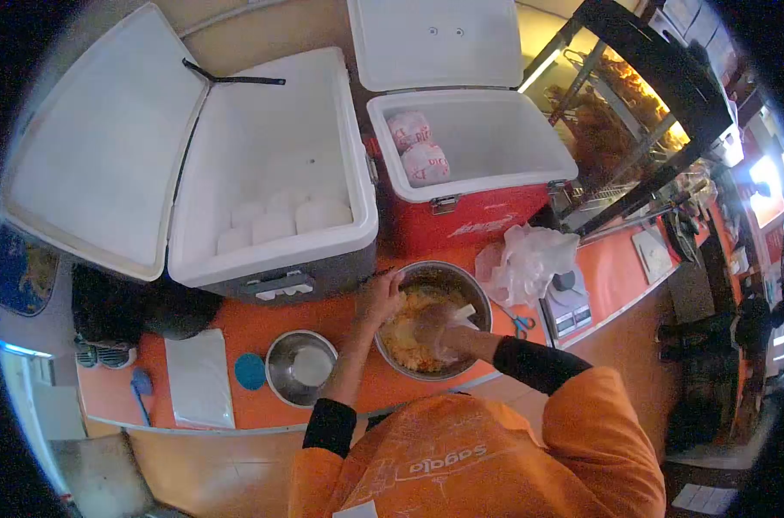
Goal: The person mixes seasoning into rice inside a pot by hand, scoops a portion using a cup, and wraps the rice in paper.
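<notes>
A large metal mixing bowl [483, 289] stands at the front edge of the orange counter and holds a yellow-orange, crumbly food [414, 345]. At the bowl's left rim is my left hand [381, 298], its fingers closed over the edge. Down inside the bowl is my right hand [444, 335], blurred and seemingly in a clear plastic glove, among the food. From its fist sticks a short white piece [464, 312], perhaps a handle; the rest is hidden. Left of my left forearm sits a smaller metal bowl [274, 367] with something white in it, beside a round blue lid [249, 371].
Behind the bowl stand an open grey-and-white cooler [271, 268] with white bundles and a red cooler [487, 216] with wrapped packs. To the right are a plastic bag [534, 259], scissors [521, 323], a scale [569, 306] and a lit glass cabinet [616, 129]. A plastic sheet [200, 380] lies left.
</notes>
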Tool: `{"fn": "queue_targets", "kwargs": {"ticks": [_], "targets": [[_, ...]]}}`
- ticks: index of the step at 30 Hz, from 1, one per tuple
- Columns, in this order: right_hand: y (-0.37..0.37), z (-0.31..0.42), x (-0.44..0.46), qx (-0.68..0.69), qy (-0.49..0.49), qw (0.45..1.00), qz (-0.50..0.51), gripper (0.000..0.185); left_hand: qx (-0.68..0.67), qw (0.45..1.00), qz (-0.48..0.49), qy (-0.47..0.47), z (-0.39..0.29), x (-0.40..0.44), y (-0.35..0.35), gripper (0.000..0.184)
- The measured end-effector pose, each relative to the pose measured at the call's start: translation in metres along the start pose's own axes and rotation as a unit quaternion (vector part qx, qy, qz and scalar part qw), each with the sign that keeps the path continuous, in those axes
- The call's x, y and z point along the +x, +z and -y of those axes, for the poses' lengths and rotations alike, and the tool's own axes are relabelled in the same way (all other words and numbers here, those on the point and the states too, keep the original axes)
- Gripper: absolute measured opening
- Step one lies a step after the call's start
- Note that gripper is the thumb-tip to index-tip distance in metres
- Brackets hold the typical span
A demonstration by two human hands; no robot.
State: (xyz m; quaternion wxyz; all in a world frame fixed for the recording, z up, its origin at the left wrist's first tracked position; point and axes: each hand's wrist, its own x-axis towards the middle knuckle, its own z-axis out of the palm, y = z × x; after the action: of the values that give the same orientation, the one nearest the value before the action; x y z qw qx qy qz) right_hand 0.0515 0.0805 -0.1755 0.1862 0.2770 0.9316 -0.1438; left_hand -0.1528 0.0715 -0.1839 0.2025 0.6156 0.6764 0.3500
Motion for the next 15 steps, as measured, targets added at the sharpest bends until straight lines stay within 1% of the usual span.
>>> {"fn": "queue_targets", "kwargs": {"ticks": [1,3,4,6,7,9,10,12,13,15], "targets": [[0.002,0.0,0.009,-0.009,0.002,1.0,-0.004,0.045,0.0,1.0,-0.001,-0.002,-0.002,0.002,-0.003,0.037],[0.005,-0.001,0.023,-0.019,0.004,1.0,-0.014,0.044,-0.008,0.999,0.044,-0.027,-0.003,0.001,-0.004,0.038],[0.001,-0.005,0.028,-0.023,0.009,0.999,-0.019,0.044,-0.008,0.999,0.044,-0.023,-0.004,0.002,-0.003,0.038],[-0.004,-0.012,0.029,-0.022,0.03,0.998,-0.041,0.044,-0.054,0.998,-0.011,-0.015,-0.006,0.0,-0.004,0.039],[-0.006,-0.015,0.026,-0.013,0.053,0.997,-0.055,0.044,-0.051,0.999,-0.011,-0.012,-0.007,-0.001,-0.006,0.039],[-0.011,-0.02,0.009,0.015,0.111,0.989,-0.091,0.044,-0.013,0.999,0.021,-0.026,-0.006,0.0,-0.01,0.037],[-0.016,-0.019,-0.001,0.019,0.145,0.984,-0.099,0.044,-0.014,0.999,0.018,-0.034,-0.004,0.0,-0.008,0.037],[-0.012,-0.021,-0.011,0.019,0.192,0.977,-0.093,0.044,-0.1,0.994,0.018,-0.042,-0.002,0.0,0.0,0.036],[-0.001,-0.027,-0.009,0.012,0.199,0.976,-0.087,0.044,-0.1,0.994,0.023,-0.044,-0.014,-0.002,-0.009,0.036],[0.013,-0.035,0.004,-0.009,0.19,0.978,-0.082,0.044,-0.012,0.998,0.054,-0.005,-0.038,0.005,-0.025,0.033]]}}
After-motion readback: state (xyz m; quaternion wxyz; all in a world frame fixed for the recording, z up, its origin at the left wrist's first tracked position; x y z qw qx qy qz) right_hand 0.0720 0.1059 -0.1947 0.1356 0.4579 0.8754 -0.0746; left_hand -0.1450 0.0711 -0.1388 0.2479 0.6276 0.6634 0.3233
